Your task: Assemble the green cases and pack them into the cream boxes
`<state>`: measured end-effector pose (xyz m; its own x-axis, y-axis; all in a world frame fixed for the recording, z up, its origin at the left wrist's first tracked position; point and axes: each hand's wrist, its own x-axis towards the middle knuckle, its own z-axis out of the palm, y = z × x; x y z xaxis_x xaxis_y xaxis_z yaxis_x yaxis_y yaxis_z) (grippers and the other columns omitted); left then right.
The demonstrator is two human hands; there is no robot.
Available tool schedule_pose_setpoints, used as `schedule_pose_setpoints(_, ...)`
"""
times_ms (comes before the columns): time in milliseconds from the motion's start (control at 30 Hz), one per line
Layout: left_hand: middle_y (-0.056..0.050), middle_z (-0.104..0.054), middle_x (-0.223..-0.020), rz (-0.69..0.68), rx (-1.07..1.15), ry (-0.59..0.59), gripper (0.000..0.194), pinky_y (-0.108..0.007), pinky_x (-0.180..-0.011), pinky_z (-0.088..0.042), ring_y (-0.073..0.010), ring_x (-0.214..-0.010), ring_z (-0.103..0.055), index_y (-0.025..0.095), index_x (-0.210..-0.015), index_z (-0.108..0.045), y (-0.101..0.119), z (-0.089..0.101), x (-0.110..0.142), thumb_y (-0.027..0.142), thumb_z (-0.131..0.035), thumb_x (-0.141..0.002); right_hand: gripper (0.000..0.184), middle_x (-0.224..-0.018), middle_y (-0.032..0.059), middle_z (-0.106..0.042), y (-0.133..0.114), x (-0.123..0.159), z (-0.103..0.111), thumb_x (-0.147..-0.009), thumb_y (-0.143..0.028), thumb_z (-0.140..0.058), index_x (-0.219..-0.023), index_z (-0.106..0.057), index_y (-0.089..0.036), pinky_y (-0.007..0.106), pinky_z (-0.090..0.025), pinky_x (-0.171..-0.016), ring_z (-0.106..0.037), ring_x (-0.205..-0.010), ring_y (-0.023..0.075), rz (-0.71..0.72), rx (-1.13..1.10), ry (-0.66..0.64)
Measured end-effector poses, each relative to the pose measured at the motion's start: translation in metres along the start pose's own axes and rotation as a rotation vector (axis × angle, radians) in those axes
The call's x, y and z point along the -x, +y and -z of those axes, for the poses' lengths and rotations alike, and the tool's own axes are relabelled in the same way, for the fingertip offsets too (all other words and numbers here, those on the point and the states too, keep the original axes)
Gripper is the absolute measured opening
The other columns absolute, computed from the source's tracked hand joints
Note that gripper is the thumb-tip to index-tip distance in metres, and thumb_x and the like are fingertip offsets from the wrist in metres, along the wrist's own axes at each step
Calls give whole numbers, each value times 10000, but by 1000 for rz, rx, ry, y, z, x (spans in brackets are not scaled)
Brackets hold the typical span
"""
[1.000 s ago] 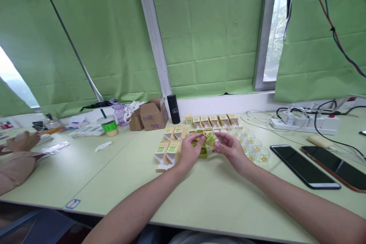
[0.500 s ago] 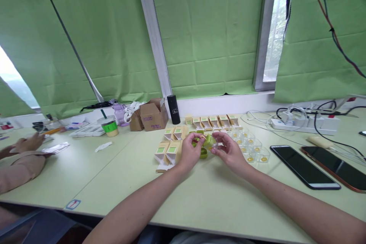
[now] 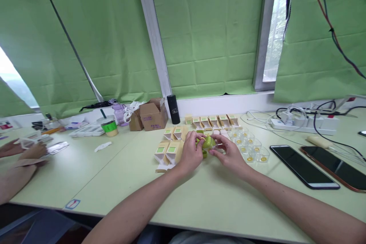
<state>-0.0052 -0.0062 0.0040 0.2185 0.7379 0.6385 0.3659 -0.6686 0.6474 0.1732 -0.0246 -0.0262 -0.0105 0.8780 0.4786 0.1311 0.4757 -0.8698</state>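
Both my hands meet over the table around a small rounded green case [image 3: 210, 142] with a yellow-orange loop at its left end. My left hand [image 3: 192, 151] is closed, gripping the case and its loop from the left. From the right, my right hand [image 3: 228, 152] pinches a clear plastic piece [image 3: 216, 147] against the case's right end; fingers partly hide it. Below and behind my left fingers lie more green cases [image 3: 204, 154], mostly covered. Right of my right hand stand several clear plastic boxes [image 3: 256, 146], each with a round yellow thing inside.
Open cardboard boxes [image 3: 174, 150] with green labels stand left of my hands, with another row [image 3: 213, 122] behind. Two phones [image 3: 304, 166] and a power strip [image 3: 305, 125] with cables lie right. A black bottle [image 3: 173, 109] and a drink cup [image 3: 109, 126] stand back left. A co-worker's hands [image 3: 32, 150] are far left.
The green case has turned slightly and shifted a little in my fingers. My left hand has moved slightly right. The co-worker at far left now holds a white frame-like piece.
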Motion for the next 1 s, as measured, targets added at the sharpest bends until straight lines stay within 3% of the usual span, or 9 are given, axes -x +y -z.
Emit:
schedule_pose_setpoints(167,-80,-667,-1069,-7,-13,49,133,-390,-939,-491,-230,-1055,-631,221,-906,-567,1,0,1,289,-547,-1018,461,-1256,74,-687,0,-2,1,-815,-355,-791,-1240,-626,-286,445,-564,-966,-674,-1092,248,29,-8,3)
schedule_pose_setpoints(300,-88,-701,-1098,18,124,136,154,-374,-926,-516,-221,-1053,-661,214,-942,-587,-3,2,-4,350,-575,-1013,496,-1280,75,-666,1,-2,1,-812,-329,-775,-1263,-569,-302,468,-546,-1016,-655,-1174,256,15,-54,1)
schedule_pose_setpoints(467,-56,-689,-928,198,322,321,301,-333,-828,-552,-195,-906,-675,195,-880,-583,-21,6,-20,465,-712,-903,487,-1296,65,-647,-3,-3,3,-796,-262,-737,-1238,-539,-315,466,-523,-1046,-630,-1243,254,12,-65,-23)
schedule_pose_setpoints(600,-23,-668,-848,389,490,327,368,-322,-742,-574,-172,-803,-664,183,-853,-588,-34,5,-26,496,-777,-820,467,-1275,68,-672,-17,-1,12,-835,-280,-712,-1261,-527,-322,447,-527,-973,-614,-1248,264,61,77,-33)
schedule_pose_setpoints(700,-27,-681,-859,484,588,323,360,-324,-704,-590,-171,-783,-670,175,-852,-605,-33,3,-25,467,-806,-794,386,-1278,75,-690,-30,8,30,-895,-310,-668,-1258,-537,-313,452,-540,-945,-653,-1157,262,98,202,-60)
schedule_pose_setpoints(833,-27,-680,-840,520,654,330,351,-326,-669,-602,-187,-791,-684,170,-832,-606,-27,0,-23,426,-837,-764,98,-1321,76,-689,-41,27,69,-973,-353,-588,-1029,-626,-284,487,-514,-1008,-661,-1174,284,191,471,-20)
schedule_pose_setpoints(900,-24,-674,-827,526,667,328,346,-323,-655,-603,-191,-792,-687,169,-822,-607,-26,-1,-23,422,-835,-760,107,-1332,80,-682,-42,37,90,-999,-337,-551,-957,-626,-274,473,-504,-1032,-641,-1250,291,262,585,4)
schedule_pose_setpoints(1000,-27,-680,-837,536,677,321,338,-324,-653,-607,-193,-792,-693,168,-824,-613,-26,-1,-23,412,-837,-758,132,-1333,88,-670,-37,50,119,-1007,-308,-533,-959,-651,-276,447,-540,-951,-677,-1174,285,333,770,21)
